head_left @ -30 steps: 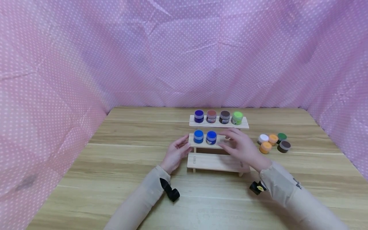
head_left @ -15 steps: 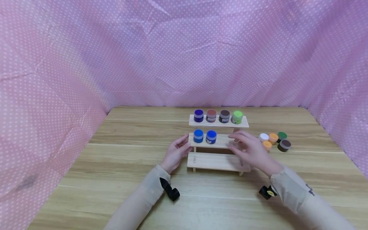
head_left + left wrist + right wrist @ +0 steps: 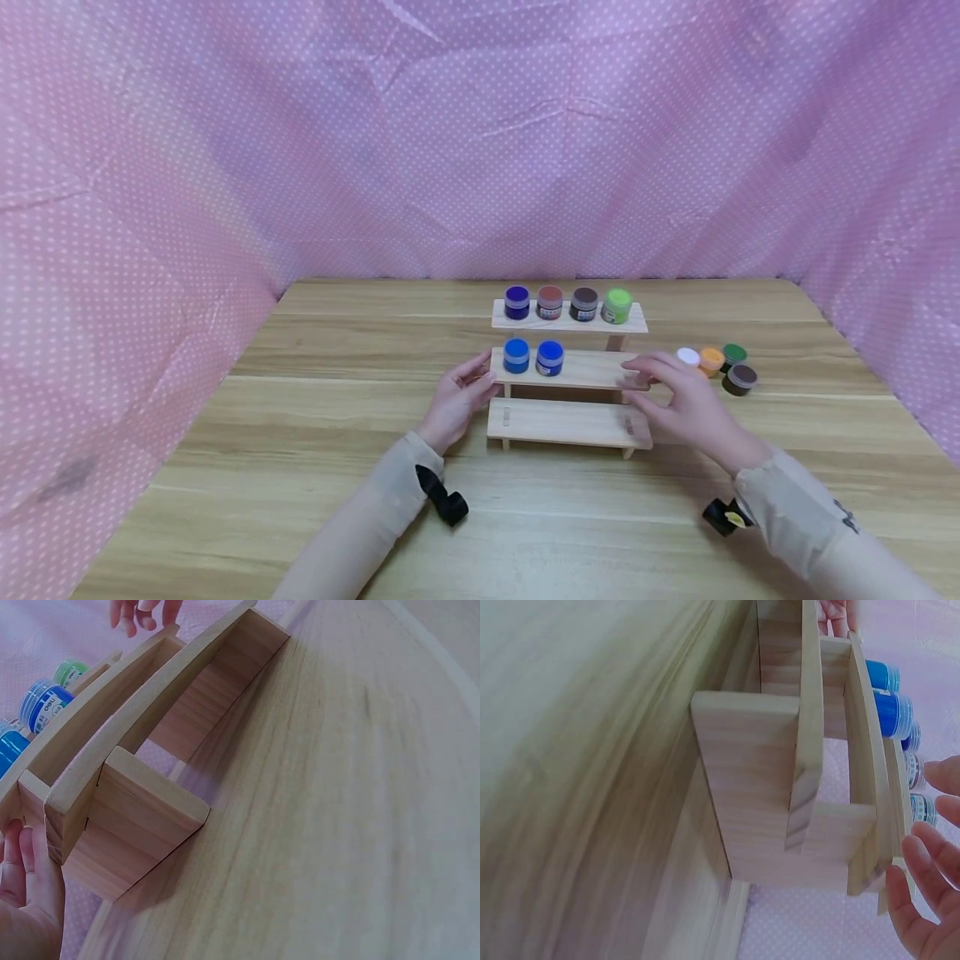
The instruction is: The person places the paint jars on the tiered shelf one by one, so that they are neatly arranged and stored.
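The wooden rack point(image 3: 581, 372) stands on the surface point(image 3: 337, 400), a little right of centre in my head view, its three shelves stepping up away from me. A light-blue jar point(image 3: 516, 356) and a darker blue jar point(image 3: 550, 358) stand side by side on the left half of the middle shelf.

The left hand point(image 3: 455, 404) comes in from below, palm turned inward, and grips the left end of that shelf between thumb and fingers. At the opposite end I have the right hand point(image 3: 686, 408) with thumb and fingers loosely bent and parted, holding nothing; I cannot tell whether a fingertip touches the wood. Its forearm slants in from the lower right, mirroring the left one.

Along the top shelf I count a purple-blue jar point(image 3: 517, 303), a red-brown jar point(image 3: 550, 303), a dark brown jar point(image 3: 584, 305) and a light-green jar point(image 3: 617, 307). Just beyond the right hand sits a cluster: a white jar point(image 3: 687, 357), an orange jar point(image 3: 711, 360), a dark green jar point(image 3: 734, 357) and a blackish-brown jar point(image 3: 741, 380). A pink dotted curtain point(image 3: 480, 150) hangs behind.
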Available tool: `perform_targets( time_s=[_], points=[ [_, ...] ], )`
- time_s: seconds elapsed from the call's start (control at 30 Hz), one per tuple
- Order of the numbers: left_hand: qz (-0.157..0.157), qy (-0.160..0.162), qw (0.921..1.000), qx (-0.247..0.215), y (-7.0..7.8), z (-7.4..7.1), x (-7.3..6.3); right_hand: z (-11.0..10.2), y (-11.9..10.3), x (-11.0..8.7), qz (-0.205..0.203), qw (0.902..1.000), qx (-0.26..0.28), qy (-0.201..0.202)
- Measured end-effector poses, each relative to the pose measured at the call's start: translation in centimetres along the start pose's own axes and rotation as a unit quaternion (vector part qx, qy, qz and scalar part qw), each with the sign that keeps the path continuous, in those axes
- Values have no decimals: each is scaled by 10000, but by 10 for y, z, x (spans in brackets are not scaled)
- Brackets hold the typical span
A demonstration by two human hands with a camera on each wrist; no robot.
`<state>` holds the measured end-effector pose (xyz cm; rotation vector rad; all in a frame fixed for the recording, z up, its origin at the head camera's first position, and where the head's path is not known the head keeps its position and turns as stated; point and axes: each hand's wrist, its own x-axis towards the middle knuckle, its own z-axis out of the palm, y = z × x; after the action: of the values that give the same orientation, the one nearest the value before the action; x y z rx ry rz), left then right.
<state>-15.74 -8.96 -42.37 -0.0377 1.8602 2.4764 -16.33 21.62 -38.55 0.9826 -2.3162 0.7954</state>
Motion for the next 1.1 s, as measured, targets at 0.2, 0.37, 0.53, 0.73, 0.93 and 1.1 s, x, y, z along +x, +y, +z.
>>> perform_targets(
  time_s=[0.2,0.37,0.53,0.73,0.93,1.1],
  points=[
    [32,-21,10000,22,1,0,-1,-5,4,-6,-25,9999,-24,98],
    [85,-58,9999,42,0,-1,0,-9,6,-12,74,9999,-107,92],
    [81,-54,10000,14,-1,-1,0,-12,10,-18,199,9996,-206,26],
    [70,-66,9999,53,-2,-1,1,-15,14,-25,233,9994,-251,27],
    [78,-48,10000,33,-1,-1,0,-19,18,-29,197,9993,-318,61],
    [62,-73,10000,7,-1,-1,1,-23,23,-32,209,9994,-230,136]
  ],
)
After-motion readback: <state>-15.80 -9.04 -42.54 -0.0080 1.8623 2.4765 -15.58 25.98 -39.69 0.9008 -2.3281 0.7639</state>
